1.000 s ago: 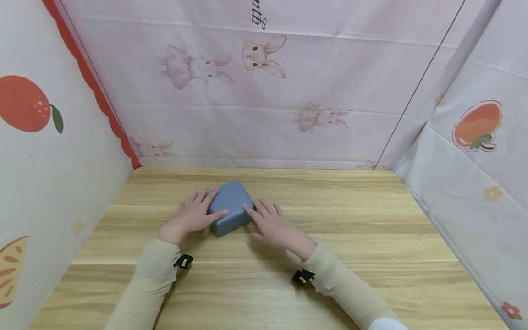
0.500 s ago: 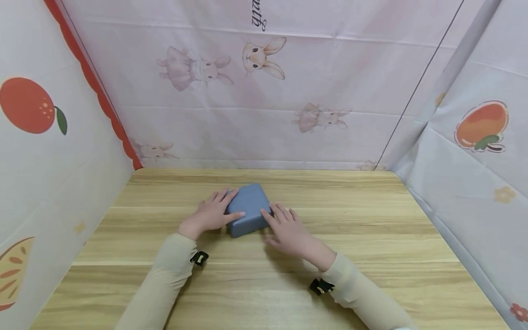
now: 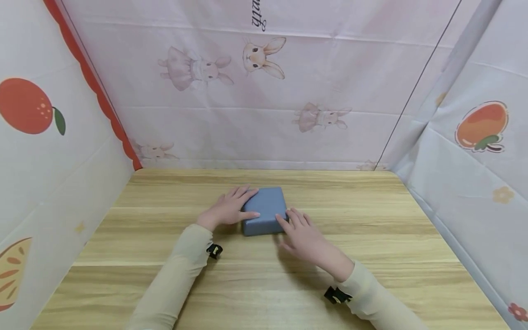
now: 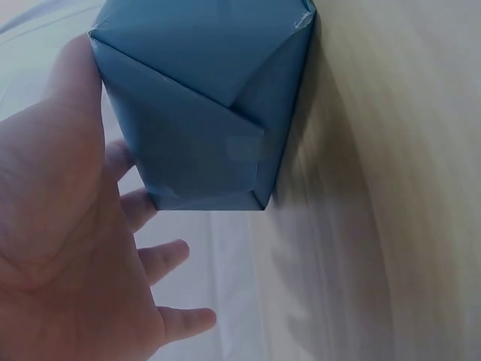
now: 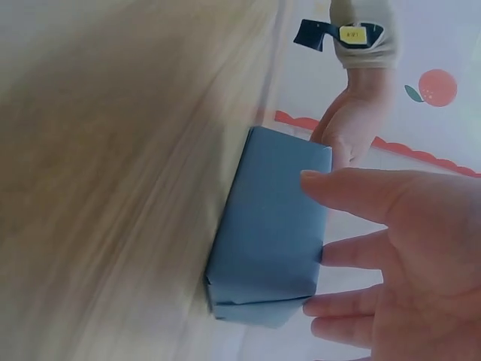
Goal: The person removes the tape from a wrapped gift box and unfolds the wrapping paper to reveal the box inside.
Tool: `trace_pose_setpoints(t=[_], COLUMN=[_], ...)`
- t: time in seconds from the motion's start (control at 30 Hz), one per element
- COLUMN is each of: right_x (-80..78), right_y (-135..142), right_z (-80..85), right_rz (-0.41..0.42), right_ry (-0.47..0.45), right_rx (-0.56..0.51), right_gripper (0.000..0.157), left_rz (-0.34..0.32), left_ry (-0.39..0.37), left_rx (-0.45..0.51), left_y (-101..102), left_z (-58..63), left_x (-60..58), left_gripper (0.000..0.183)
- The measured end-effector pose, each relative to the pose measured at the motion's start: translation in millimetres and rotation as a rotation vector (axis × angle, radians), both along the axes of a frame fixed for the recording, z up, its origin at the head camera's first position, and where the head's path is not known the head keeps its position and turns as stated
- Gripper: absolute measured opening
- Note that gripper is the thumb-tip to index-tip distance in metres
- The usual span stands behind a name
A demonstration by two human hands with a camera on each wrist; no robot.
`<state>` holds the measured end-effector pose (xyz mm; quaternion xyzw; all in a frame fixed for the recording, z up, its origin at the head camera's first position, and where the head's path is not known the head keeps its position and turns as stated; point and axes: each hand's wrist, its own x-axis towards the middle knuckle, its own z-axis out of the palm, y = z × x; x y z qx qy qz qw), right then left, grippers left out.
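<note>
A blue paper-wrapped box lies flat on the wooden table, its front side facing me in the head view. Folded, overlapping paper flaps show on its end in the left wrist view. My left hand rests along the box's left edge, thumb and fingers stretched out over the top rim. On the opposite side my right hand touches the right front corner with extended fingertips. Neither hand curls round the box. In the right wrist view, the right thumb lies in front of the box, the other fingers near its edge.
The light wooden table runs back to a pink-white cloth wall printed with rabbits. Cloth side walls with fruit prints stand left and right. A small black device sits at each wrist.
The box has slid to the right and turned from a slanted position to nearly square with the table. Both hands have travelled right along with it, staying at its sides.
</note>
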<state>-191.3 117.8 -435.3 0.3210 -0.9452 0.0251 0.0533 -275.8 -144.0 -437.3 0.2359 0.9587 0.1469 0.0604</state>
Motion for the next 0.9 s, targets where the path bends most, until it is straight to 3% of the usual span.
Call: trace_pose_setpoints(t=[0.27,0.47,0.63,0.9], right_x=[6.7,1.8,-6.4,-26.5], right_y=[9,18,25,34], right_z=[2.2,6.0,14.4,29.3], right_rz=[-0.009,-0.018,0.004,0.060], right_ry=[0.035,-0.060,-0.118,-0.061], right_rx=[-0.020,-0.043,-0.096,-0.279], right_gripper=[0.068,0.066,0.066,0.077], left_rz=[-0.059,-0.059,-0.034,-0.010], left_ry=[0.000,0.028,0.074,0.102], left_rx=[0.000,0.006,0.022,0.163], left_y=[13,18,15,-7], left_z=[-0.8,-0.8,2.4,8.3], left_x=[-7.7,-9.0,-3.6,12.7], left_gripper=[0.085,0.086,0.085,0.090])
